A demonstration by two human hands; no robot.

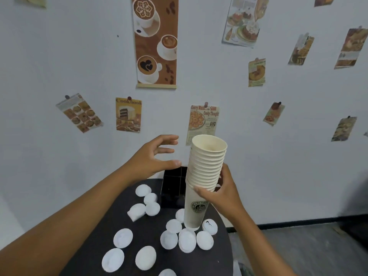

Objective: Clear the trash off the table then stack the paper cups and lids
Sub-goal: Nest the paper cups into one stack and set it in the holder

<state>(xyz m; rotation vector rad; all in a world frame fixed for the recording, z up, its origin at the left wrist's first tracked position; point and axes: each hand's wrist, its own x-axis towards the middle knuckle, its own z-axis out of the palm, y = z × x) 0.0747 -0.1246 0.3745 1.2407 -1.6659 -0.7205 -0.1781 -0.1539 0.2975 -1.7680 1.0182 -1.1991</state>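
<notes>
Since that tall stack of cups looks light and tippy, right hand gripping mid-stack seems smart, while left hand hovers open beside it.

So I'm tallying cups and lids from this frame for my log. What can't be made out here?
- Cup stack, head view: the exact count; the nested rims blur together and the right hand covers the lower ones.
- Bottom cup's logo: too blurred to read.
- Lids: one is cut off by the bottom edge, others sit behind the stack.
- Table: the near part is hidden by the left forearm.
</notes>
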